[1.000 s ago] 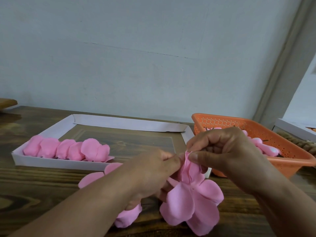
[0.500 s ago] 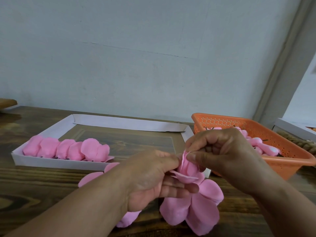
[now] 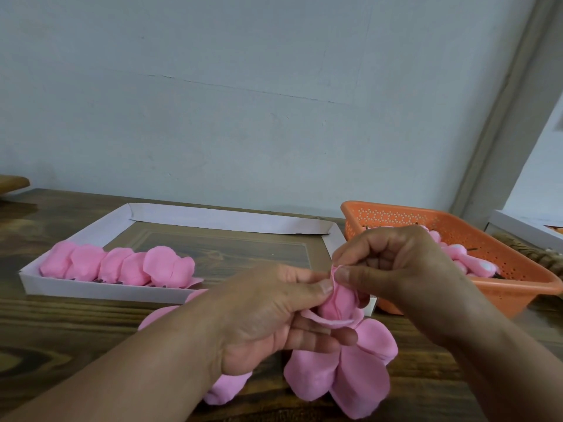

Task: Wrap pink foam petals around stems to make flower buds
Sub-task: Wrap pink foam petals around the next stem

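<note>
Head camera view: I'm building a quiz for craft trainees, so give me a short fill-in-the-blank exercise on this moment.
1. Both hands, the left hand and the right hand, pinch one pink foam ____.
2. The finished buds lie in a row in the ____ paper tray.
3. The basket to the right is coloured ____.
4. Loose pink petals lie on the ____ table.

Missing words: bud; white; orange; wooden
</note>
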Motion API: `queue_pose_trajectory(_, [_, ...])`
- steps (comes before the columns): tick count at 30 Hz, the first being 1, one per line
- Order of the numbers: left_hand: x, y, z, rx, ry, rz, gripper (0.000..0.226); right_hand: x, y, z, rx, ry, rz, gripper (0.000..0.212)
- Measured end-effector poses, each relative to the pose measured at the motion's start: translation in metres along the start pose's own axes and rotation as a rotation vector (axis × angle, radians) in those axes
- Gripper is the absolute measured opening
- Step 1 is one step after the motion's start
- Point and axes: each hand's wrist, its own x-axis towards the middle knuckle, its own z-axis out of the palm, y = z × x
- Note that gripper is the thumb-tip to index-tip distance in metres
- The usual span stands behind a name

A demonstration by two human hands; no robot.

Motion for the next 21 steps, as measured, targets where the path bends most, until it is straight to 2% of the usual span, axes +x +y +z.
queue_pose_trajectory(13, [0.0,0.0,-0.002,0.009,0.045,-0.033,0.023,-0.001,0.003,0.009,0.106,0.048,0.058,0.015])
queue_pose_trajectory(16, [-0.001,0.002,-0.001,-0.005,0.035,-0.041,0.025,-0.002,-0.001,0.003,0.11,-0.042,0.085,0.014])
queue_pose_trajectory(19, [-0.002,0.003,0.0,0.002,0.032,-0.04,0.023,-0.003,-0.003,-0.002,0.145,-0.157,0.114,0.031])
queue_pose_trajectory(21, [-0.001,0.003,-0.001,0.003,0.047,-0.041,0.022,-0.003,-0.003,-0.003,0.141,-0.175,0.112,0.036])
